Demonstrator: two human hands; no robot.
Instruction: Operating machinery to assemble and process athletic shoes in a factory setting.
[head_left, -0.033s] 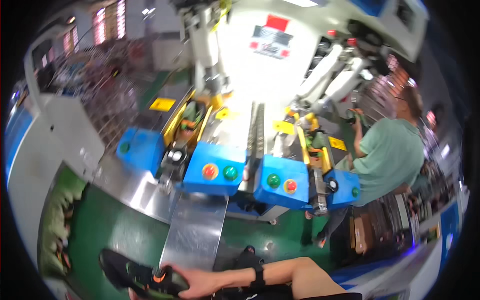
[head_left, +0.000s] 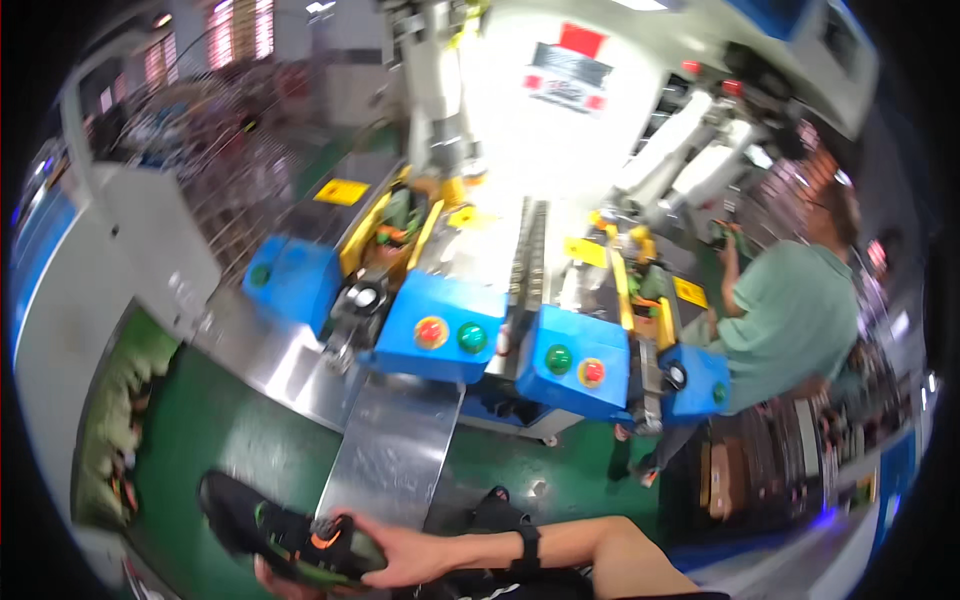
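A black shoe [head_left: 285, 540] with green and orange accents is held low in front of me, its toe pointing to the upper left. My right hand [head_left: 405, 555], with a dark band on the wrist, grips the heel and collar end, thumb and fingers on either side. Only a little of my left hand [head_left: 275, 580] shows, at the shoe's underside near the lower edge; the rest is hidden. Beyond the shoe, a metal plate [head_left: 390, 450] slopes from the machine towards me.
Blue control boxes [head_left: 440, 325] with red and green buttons line the machine's front. Behind them, similar shoes [head_left: 400, 215] sit between yellow clamps, beneath white mechanical arms [head_left: 665, 140]. At right stands a person in a green shirt [head_left: 790, 305], beside a rack [head_left: 765, 455]. A white machine panel [head_left: 145, 230] rises at left.
The view has shifted slightly, so the machine appears a little further right. The shoe sits slightly higher in the picture, with both hands still on it.
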